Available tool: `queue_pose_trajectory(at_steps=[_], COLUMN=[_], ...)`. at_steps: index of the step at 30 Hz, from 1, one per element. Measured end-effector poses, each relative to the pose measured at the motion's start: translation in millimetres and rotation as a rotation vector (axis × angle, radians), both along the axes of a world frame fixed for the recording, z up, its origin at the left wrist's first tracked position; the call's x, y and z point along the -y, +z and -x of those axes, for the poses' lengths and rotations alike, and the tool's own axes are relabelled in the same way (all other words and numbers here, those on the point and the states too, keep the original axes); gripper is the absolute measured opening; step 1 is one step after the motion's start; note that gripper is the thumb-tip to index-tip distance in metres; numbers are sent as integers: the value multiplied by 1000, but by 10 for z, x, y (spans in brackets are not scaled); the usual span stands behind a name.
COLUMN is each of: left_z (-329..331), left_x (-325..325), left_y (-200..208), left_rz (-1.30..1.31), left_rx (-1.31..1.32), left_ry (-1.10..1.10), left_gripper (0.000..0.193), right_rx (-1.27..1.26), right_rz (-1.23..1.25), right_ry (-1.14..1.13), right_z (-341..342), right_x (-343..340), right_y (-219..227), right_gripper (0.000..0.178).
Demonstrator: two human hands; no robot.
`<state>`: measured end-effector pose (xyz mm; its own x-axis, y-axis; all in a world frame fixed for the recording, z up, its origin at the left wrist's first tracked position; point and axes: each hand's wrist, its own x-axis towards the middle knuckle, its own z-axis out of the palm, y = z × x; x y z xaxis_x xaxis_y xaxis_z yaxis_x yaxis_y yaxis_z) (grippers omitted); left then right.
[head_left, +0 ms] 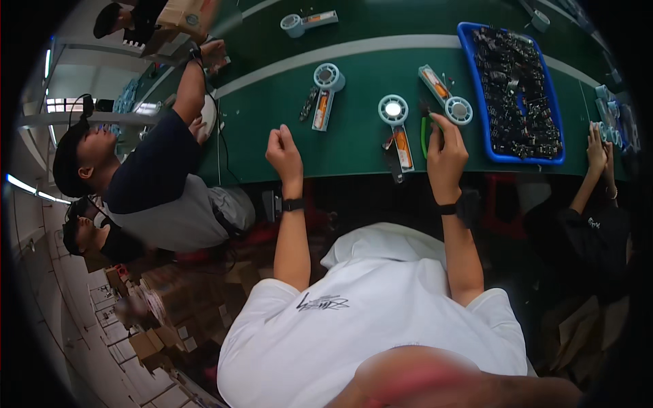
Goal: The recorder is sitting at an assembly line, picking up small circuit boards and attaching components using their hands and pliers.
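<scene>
My left hand [284,155] is closed at the front edge of the green table; whatever its fingers may hold is hidden. My right hand [447,151] has its fingers pinched together beside green-handled cutters [424,136]; I cannot make out anything between the fingertips. Left of the cutters lies a light-blue handheld fan [393,110], its handle open on an orange battery, with a dark circuit board [394,165] by it. A second such fan [458,111] lies just beyond my right hand. Another open fan [328,77] lies farther left with a board [308,105] alongside.
A blue tray [562,139] full of dark circuit boards stands to the right. Across the table lies another fan [292,26]. One co-worker [149,160] works on the left; another co-worker's hands [597,153] are at the right edge by more fan parts. Cardboard boxes [146,347] stand at lower left.
</scene>
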<state>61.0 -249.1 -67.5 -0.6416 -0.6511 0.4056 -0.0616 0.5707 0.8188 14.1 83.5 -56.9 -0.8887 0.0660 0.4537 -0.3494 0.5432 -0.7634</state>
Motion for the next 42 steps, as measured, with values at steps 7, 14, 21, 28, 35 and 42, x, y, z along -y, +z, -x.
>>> queue_pose_trajectory(at_steps=[7,14,21,28,35,42], left_z=[-11,463,941,996,1067,983], left_x=[-361,-373,-978,-1093,-1169,-1163], left_y=[193,201,1462,1650,1975,1974], left_rz=[305,357,-1011,-1148,-1445,-1026], left_rx=[-16,336,-116,-282,-503,-439], left_ry=[-78,-244,-921,-1100,-1532,-1391], left_gripper=[41,37,43,47,54,53], right_rx=[-95,-91,-75,-41,-112,-108], right_rz=[85,80,76,66,110,107], right_ry=[-1,1,-15,-4,1,-25], right_z=[-28,24,110,65,-19,77], right_x=[22,57,55,84,80,24], right_y=[-128,-118,-157,-62,-156,-121], right_gripper=[24,21,21,20,21,20])
